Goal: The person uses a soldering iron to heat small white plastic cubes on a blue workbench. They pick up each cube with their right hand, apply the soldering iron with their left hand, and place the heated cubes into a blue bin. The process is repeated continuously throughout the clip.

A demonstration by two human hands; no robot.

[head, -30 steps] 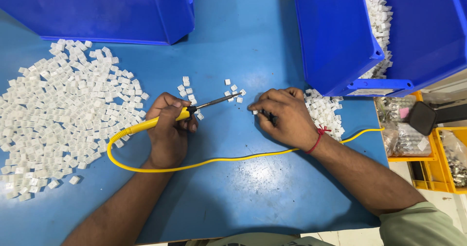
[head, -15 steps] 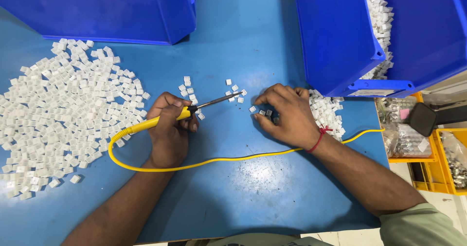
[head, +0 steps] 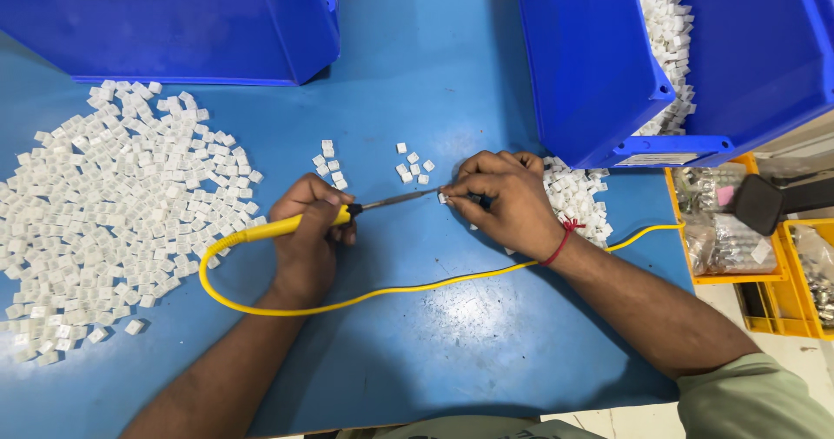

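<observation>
The right hand (head: 512,203) was closed in a pinch on one small white part (head: 443,198), held at the fingertips just above the mat (head: 452,74). The left hand (head: 306,235) was closed round the yellow handle of the iron (head: 347,211), whose metal tip met the part. By its look the part was light, stiff and easily dropped; it was best taken by its side faces, clear of the tip. The iron belonged held by the handle only. Its cord (head: 391,290) looped below both wrists. Loose parts (head: 413,168) lay just beyond the pinch, and a heap (head: 122,204) lay left of the iron hand. Against the earlier frames, the right fingers had drawn tighter onto the part; the iron was unmoved.
</observation>
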